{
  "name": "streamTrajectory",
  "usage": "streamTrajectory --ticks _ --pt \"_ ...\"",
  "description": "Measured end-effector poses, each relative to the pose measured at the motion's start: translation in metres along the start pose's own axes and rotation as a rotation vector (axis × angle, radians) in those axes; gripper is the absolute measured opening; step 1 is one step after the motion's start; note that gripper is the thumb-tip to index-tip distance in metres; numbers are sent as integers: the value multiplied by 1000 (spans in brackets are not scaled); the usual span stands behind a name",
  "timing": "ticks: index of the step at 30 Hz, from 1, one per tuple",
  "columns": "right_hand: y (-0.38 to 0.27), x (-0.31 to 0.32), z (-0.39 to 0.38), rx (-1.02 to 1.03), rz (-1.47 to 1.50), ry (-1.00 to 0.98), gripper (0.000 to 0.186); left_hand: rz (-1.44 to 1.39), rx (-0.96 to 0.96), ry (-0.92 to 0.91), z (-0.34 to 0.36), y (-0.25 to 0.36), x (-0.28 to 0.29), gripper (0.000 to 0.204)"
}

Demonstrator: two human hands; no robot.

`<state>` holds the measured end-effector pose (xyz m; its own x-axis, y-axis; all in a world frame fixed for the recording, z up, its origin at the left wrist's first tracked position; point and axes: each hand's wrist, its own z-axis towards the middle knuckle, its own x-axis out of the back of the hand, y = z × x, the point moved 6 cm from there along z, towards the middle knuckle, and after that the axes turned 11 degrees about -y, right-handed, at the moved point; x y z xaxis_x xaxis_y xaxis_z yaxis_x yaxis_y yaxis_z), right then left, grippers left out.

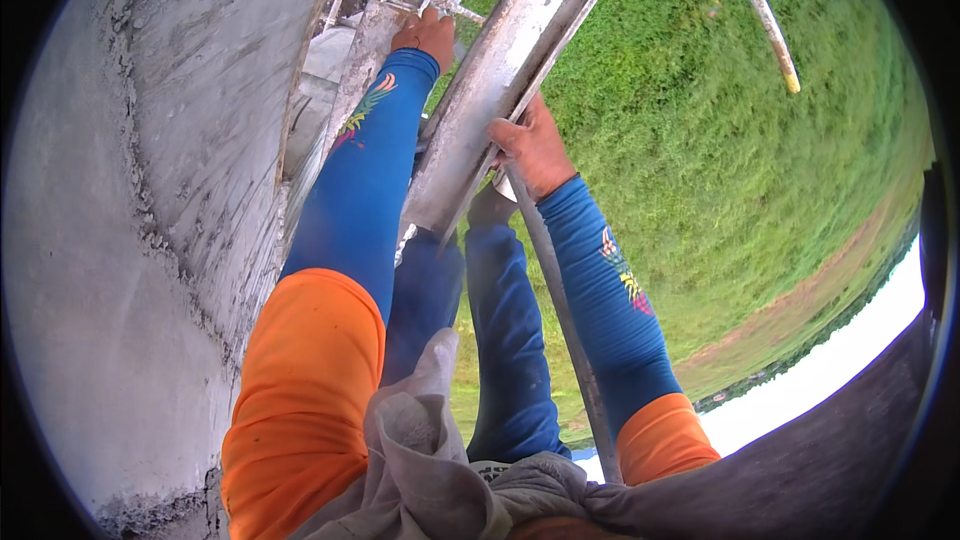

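My left hand (427, 35) reaches far out and grips a grey, cement-stained scaffold bar (362, 55) beside the concrete wall. My right hand (535, 148) is closed on the edge of a long grey metal plank (505, 70) that runs diagonally up and to the right. Both arms wear blue sleeves with a coloured print under orange shirt sleeves. My legs in blue trousers (505, 330) show below the plank.
A rough grey concrete wall (130, 220) fills the left. A thin metal pipe (565, 320) runs down beside my right forearm. Green grass (740, 160) lies far below, with a curved pale pipe (765, 20) at the upper right. A grey cloth (430, 460) hangs at my chest.
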<state>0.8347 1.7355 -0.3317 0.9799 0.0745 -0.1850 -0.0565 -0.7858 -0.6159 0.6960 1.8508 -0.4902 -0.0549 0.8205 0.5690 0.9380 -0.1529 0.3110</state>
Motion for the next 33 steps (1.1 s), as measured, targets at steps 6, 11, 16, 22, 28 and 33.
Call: streamTrajectory --ticks 6,11,16,22,28,33 --pt "2 3 3 -30 -13 12 63 46 71 34 -8 -14 9 38" --pt "8 8 5 -15 -23 30 61 62 72 63 -17 -23 17 38" --pt "20 13 19 -38 -56 33 59 -2 29 165 -41 -30 33 32" --pt "57 20 71 -19 -172 84 53 49 -1 194 -60 -36 44 34" --pt "89 18 117 -13 -216 94 57 48 16 175 -72 -42 54 36" --pt "107 11 163 -89 -281 134 64 24 37 180 -81 -39 62 33"
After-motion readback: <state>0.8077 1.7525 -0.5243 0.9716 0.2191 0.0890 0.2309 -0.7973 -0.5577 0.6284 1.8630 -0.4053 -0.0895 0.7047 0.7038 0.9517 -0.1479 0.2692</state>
